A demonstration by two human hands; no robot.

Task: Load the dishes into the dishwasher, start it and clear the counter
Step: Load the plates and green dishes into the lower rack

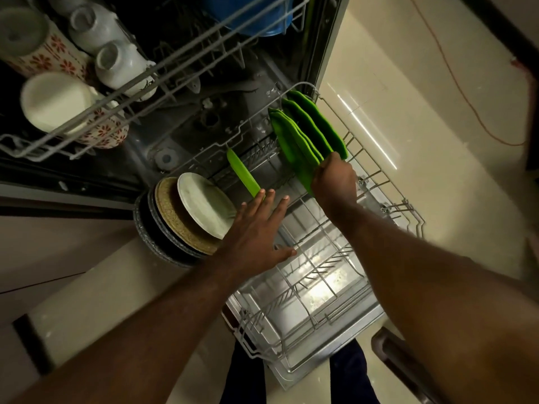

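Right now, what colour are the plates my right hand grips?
Bright green plates, gripped by the right hand; head view.

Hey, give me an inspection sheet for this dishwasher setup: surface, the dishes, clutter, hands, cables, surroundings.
Surface: lower rack pulled out of the dishwasher.
Job's things: green plates upright at the rack's far right. A single green plate is upright alone to their left. A mixed plate stack stands on edge at the rack's left side. Mugs and a blue bowl sit in the upper rack.
Clutter: nothing seen.
Hands: left hand open, fingers straight, over the rack beside the single green plate. Right hand grips the green plates' near edge.
Cables: orange cable on the floor, right of the dishwasher.
Surroundings: cream tiled floor, dim light.
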